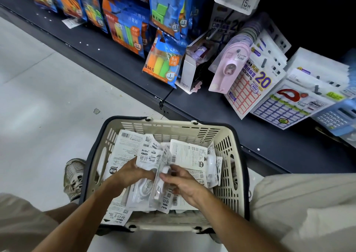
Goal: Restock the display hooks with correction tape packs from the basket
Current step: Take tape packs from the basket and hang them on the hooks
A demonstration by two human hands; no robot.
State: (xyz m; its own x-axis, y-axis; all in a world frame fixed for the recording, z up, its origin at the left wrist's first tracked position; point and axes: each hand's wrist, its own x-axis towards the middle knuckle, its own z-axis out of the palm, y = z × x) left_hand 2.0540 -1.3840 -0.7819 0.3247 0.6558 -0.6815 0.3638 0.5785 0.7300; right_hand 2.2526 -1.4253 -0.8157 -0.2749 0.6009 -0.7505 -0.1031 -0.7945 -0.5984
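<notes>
Two hands are down in the basket (227,155), which sits on the floor (38,97) between the person's knees. The left hand (131,174) has its fingers curled round a small bunch of white correction tape packs (152,157) and holds them up a little. The right hand (183,184) pinches another pack (160,192) by its edge, right beside the left hand. More white packs (188,153) lie flat in the basket, all mixed up, and one (116,216) sticks out over the near rim. A grey shoe (74,176) is on the floor just left of the basket. Past the basket is a dark shelf (125,59). Above it hang blue bags of bright toys (163,63), a pink tape pack (229,66) and sheets of stickers (250,86). A blue calculator (335,117) is far to the right.
</notes>
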